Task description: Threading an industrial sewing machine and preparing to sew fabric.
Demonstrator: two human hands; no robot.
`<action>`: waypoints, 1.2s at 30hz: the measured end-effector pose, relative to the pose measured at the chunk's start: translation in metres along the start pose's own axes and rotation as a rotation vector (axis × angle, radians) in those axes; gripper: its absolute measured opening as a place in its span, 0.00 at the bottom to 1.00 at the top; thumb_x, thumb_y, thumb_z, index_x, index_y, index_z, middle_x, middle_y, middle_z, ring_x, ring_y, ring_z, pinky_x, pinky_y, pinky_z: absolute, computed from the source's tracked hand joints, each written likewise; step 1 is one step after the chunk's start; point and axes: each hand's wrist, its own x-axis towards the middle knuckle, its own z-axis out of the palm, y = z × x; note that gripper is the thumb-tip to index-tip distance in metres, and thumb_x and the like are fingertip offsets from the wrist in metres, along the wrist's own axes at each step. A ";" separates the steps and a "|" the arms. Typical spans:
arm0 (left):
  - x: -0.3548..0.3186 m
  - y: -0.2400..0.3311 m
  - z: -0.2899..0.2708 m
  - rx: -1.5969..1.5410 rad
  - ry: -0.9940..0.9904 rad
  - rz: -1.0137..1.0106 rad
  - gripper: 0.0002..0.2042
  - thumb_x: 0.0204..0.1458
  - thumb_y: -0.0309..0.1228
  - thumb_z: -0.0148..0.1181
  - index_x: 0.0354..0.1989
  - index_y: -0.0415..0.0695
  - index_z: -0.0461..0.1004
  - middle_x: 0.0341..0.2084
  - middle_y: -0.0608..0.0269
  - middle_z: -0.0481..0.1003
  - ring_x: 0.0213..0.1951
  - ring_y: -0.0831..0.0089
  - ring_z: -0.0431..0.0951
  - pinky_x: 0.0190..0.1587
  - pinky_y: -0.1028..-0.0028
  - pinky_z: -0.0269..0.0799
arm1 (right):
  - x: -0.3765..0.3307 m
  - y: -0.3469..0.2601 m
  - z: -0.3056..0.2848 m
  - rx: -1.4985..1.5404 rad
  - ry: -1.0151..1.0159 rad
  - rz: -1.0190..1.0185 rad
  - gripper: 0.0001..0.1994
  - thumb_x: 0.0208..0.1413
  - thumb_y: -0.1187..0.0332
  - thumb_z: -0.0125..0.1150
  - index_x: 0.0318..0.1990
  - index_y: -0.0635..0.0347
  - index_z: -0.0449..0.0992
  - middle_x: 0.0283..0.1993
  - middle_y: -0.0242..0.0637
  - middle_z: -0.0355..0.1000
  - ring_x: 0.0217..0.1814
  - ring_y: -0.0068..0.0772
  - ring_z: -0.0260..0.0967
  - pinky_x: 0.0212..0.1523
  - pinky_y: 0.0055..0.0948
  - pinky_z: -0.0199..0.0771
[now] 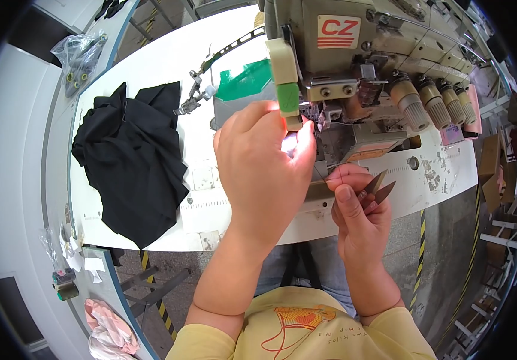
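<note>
An overlock sewing machine fills the upper right of the head view. My left hand reaches up to its needle area, beside a lit lamp. The thumb points upward there, while the other fingertips are hidden behind the hand and the machine's cream-coloured part. Just below and right of the needle area is my right hand, closed around a pair of thread snips, blades pointing up and right. Its thumb and forefinger are pinched together, and a fine thread seems to run from them toward the machine.
Black cloth lies bunched on the left of the white table. A jointed metal arm stands between it and the machine. Several tension knobs jut from the machine's front. Pink and white cloth rests on a side table, lower left.
</note>
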 end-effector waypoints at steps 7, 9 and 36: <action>0.001 0.001 0.001 0.016 0.026 0.017 0.05 0.37 0.23 0.61 0.22 0.40 0.71 0.20 0.61 0.70 0.23 0.65 0.70 0.27 0.74 0.64 | -0.001 0.001 0.000 -0.005 0.017 -0.001 0.04 0.52 0.75 0.58 0.35 0.65 0.71 0.41 0.34 0.68 0.27 0.13 0.60 0.24 0.14 0.58; 0.001 0.001 0.001 0.012 0.020 0.004 0.05 0.37 0.23 0.61 0.23 0.40 0.71 0.20 0.61 0.70 0.23 0.65 0.69 0.27 0.74 0.63 | 0.000 0.001 -0.001 -0.007 0.010 -0.002 0.04 0.52 0.75 0.58 0.35 0.65 0.71 0.41 0.34 0.68 0.27 0.13 0.60 0.24 0.13 0.58; 0.000 0.003 0.003 0.000 -0.022 -0.100 0.06 0.35 0.26 0.60 0.20 0.40 0.69 0.23 0.62 0.69 0.29 0.62 0.68 0.35 0.67 0.59 | 0.000 0.002 -0.002 0.002 0.003 -0.006 0.05 0.52 0.76 0.58 0.35 0.64 0.71 0.42 0.34 0.68 0.29 0.13 0.61 0.26 0.13 0.59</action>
